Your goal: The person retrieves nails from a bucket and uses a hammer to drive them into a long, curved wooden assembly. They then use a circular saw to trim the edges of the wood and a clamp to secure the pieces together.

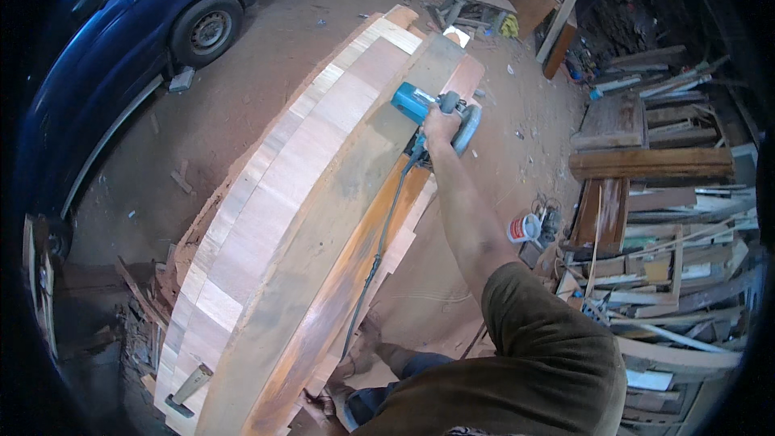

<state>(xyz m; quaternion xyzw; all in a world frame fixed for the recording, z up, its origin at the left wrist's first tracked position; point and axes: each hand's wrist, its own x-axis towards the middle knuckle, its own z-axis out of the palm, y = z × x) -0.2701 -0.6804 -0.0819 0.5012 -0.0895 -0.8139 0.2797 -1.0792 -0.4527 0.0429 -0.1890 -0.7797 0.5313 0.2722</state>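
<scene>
My right hand (441, 125) is closed round the handle of a teal circular saw (413, 103). The saw rests over the right side of a long brownish plank (339, 165), towards its far end. From the saw a dark power cord (376, 262) runs back along an orange-brown varnished board (323, 315). Low in the view, my left hand (321, 408) is by the near right edge of that board; its fingers are dim and partly hidden. Under the planks lies a wide panel of pale wood strips (278, 186) with a stepped, curved left edge.
A hammer (190, 391) lies on the panel's near left corner. A blue car (121, 28) stands at the far left. Stacked wood offcuts (670, 234) fill the right side. A white bucket (525, 228) sits on the dusty floor, and a small wooden stool (483, 0) stands beyond the panel.
</scene>
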